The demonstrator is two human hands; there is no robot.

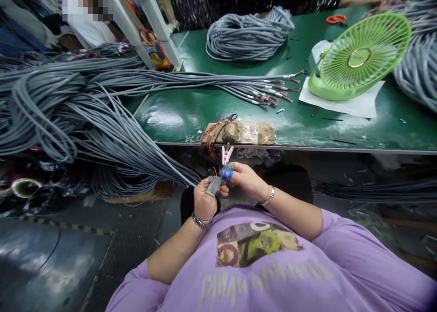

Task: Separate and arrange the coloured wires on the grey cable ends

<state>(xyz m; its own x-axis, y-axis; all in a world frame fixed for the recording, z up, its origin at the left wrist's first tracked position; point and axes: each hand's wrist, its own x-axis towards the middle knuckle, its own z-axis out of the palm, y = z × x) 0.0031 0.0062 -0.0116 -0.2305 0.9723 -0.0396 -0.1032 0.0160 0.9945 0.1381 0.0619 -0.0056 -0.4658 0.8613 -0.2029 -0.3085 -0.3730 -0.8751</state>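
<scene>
My left hand and my right hand meet in front of my chest, below the table edge. Both pinch the end of one grey cable that runs up and left into a big grey bundle. Thin red and orange wires stick out of the cable end. My left fingers wear grey finger covers, and a blue cover sits on one right fingertip. A pink clip hangs at the table edge just above my hands.
On the green table lie a taped wooden block, stripped cable ends, a coiled grey bundle, a green fan on white paper, and orange scissors. Other people stand across the table.
</scene>
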